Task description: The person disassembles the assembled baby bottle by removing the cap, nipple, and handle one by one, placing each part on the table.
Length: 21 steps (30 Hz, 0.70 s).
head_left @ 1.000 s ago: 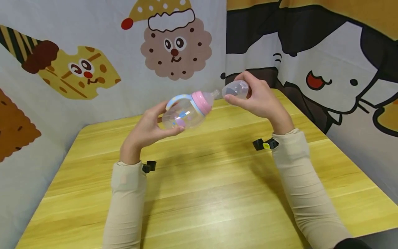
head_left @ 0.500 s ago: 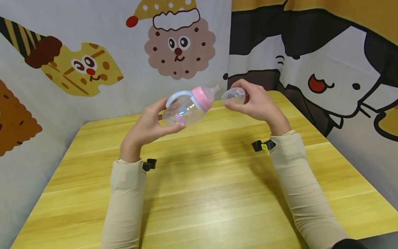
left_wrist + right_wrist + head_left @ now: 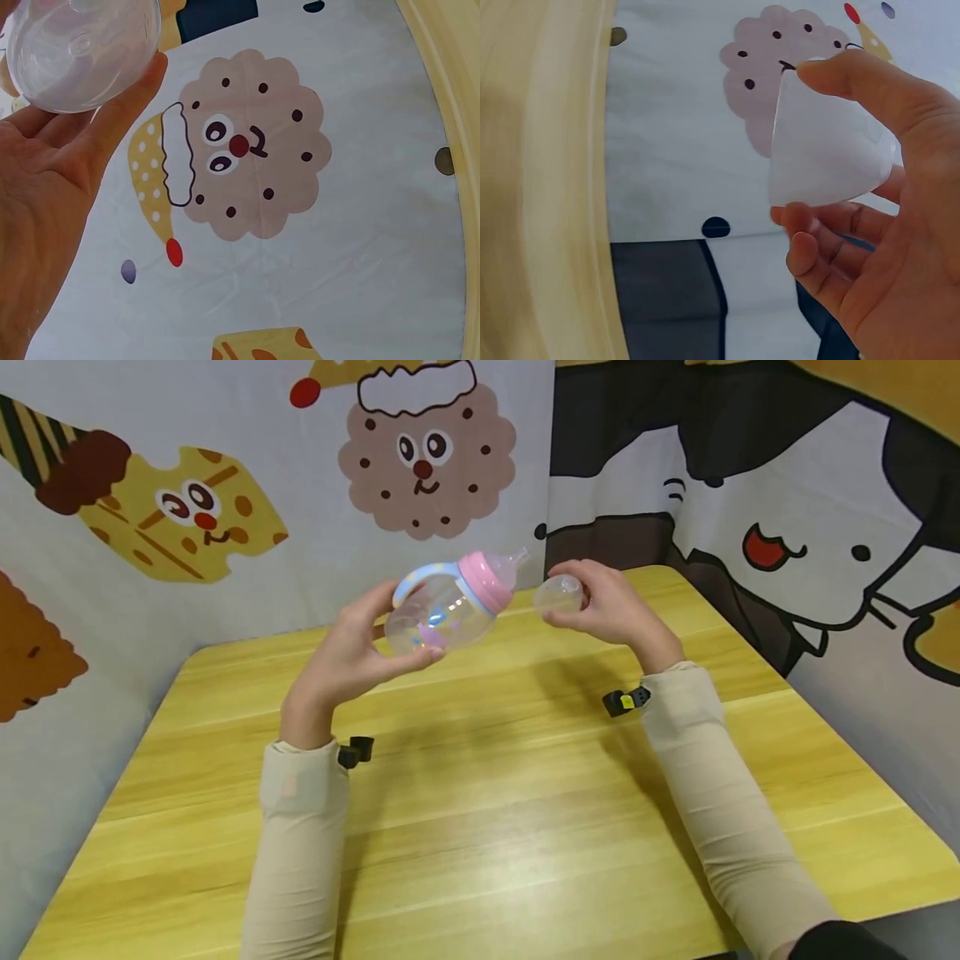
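Over the table (image 3: 480, 827), bottle (image 3: 448, 612) tilted, gripped by left hand (image 3: 339, 652); some fingers hidden, so firmness unclear. Right hand (image 3: 613, 606) pinches clear cap (image 3: 557, 597) near the nipple (image 3: 504, 567); a slack pinch could drop it.

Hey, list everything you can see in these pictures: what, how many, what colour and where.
Baby bottle: 1, clear, pink collar, blue-and-yellow handle, tilted over the table
Cap: 1, clear, just apart from the bottle's teat
Table: 1, yellow wood-grain, below
Printed cloth: count unclear, mostly white, behind
Cartoon cookie: 1, light brown, top middle
Cartoon cheese: 1, yellow, left
Plain cookie: 1, darker brown, left edge
Cartoon animal: 1, black and white, right
Wrist cameras: 2, black, one at each cuff
Black piece: 1, lower right, unclear what
Sleeves: 2, beige, on both arms
Left hand: 1, bare, gripping the bottle
Right hand: 1, bare, pinching the cap
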Available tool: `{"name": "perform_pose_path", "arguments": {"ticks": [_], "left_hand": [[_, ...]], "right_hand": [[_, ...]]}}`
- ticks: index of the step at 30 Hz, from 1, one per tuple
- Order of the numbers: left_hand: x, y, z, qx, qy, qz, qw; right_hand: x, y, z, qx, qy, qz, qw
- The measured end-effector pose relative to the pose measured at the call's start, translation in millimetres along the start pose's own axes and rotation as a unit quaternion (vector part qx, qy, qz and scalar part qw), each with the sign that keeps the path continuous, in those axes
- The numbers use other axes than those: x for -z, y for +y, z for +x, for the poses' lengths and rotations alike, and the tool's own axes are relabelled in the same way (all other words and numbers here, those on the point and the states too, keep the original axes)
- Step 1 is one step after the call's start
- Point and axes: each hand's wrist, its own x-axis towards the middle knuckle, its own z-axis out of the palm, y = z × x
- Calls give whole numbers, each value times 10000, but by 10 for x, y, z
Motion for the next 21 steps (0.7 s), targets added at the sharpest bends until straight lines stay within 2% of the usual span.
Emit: {"name": "perform_pose_path", "arguments": {"ticks": [4, 7, 12, 15, 21], "left_hand": [[-20, 24, 50, 43, 70, 125, 9999], [-20, 35, 76, 67, 41, 98, 9999], [33, 32, 17, 210, -9, 49, 9998], [61, 26, -36, 289, 37, 195, 9994], [77, 15, -36, 154, 97, 273, 9995]], "right_hand": [[36, 66, 4, -361, 16, 207, 9991], [6, 136, 11, -576, 32, 122, 9983], [-191, 229, 76, -615, -151, -168, 9979], [-301, 276, 109, -592, -275, -248, 9976], [-386, 399, 101, -667, -329, -143, 9971]]}}
